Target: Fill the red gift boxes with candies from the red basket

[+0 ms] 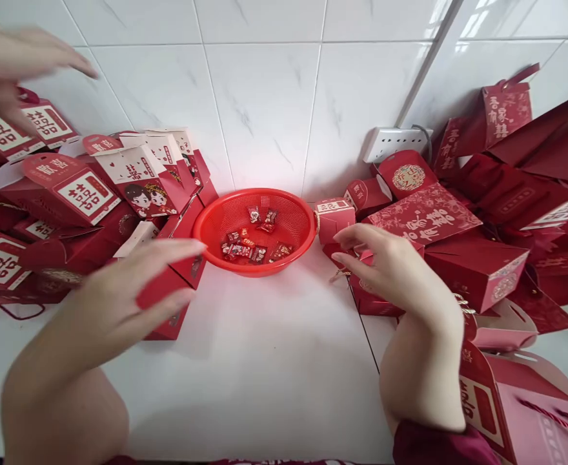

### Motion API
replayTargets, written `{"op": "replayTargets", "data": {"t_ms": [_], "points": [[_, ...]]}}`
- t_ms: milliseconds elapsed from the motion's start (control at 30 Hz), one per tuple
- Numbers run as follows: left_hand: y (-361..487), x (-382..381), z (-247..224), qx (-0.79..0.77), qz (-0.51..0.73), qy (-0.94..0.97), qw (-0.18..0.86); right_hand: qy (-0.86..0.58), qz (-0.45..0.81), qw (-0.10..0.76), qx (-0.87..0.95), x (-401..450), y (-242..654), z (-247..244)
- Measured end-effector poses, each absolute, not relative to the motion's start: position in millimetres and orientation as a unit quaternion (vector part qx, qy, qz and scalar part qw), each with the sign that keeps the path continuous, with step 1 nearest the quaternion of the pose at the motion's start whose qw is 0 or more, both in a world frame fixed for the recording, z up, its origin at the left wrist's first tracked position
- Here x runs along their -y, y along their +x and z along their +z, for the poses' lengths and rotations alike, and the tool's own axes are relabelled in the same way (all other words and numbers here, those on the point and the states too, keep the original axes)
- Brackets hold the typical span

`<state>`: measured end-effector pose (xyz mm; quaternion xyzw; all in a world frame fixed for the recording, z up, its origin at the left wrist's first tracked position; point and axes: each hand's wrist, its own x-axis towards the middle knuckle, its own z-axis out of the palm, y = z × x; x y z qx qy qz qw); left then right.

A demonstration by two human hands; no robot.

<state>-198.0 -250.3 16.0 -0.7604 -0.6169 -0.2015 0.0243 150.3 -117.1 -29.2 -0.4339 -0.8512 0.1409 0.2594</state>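
Observation:
A red plastic basket [255,199] with a perforated wall stands against the tiled wall. Several small wrapped candies [259,254] lie inside it. My left hand [143,287] is slightly blurred, with fingers and thumb apart and nothing between them; its fingertips reach the basket's left rim, though I cannot tell if they touch. On the right, my right hand [390,268] hovers by a small red gift box [335,223]. Its thumb and fingers are apart with nothing seen in them. A gold cord [341,274] shows just below those fingertips.
Piled red gift boxes [88,194] crowd the left side, including white ones with a cartoon couple [141,187]. More red boxes [424,210] and bags fill the right. A white power strip [393,144] sits by the wall. Another person's hand [27,58] reaches in at upper left.

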Motion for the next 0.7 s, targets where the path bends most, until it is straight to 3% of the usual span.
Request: {"op": "replayTargets", "data": {"t_ms": [67, 133, 267, 433, 567, 700], "points": [[-179.4, 234.6, 13.2, 0.578, -0.128, -0.802, -0.077, -0.465, 0.072, 0.275, 0.838, 116.2, 161.7, -32.2], [-164.7, 217.5, 8.5, 0.566, -0.113, -0.806, -0.13, -0.519, 0.046, 0.218, 0.825, 112.2, 170.7, -37.6], [-139.3, 189.1, -3.4, 0.527, -0.151, -0.818, -0.175, -0.614, 0.055, 0.115, 0.779, 95.9, 178.6, -47.8], [-135.9, 170.8, -26.9, 0.499, -0.115, -0.813, -0.279, -0.64, 0.094, 0.087, 0.758, 84.8, 187.5, -49.5], [-142.0, 158.9, -52.6, 0.522, -0.154, -0.748, -0.38, -0.572, 0.092, 0.139, 0.803, 104.8, 180.5, -31.6], [-120.7, 151.7, -75.7, 0.466, -0.331, -0.632, -0.523, -0.459, 0.016, 0.294, 0.838, 138.0, 135.2, -14.5]]}}
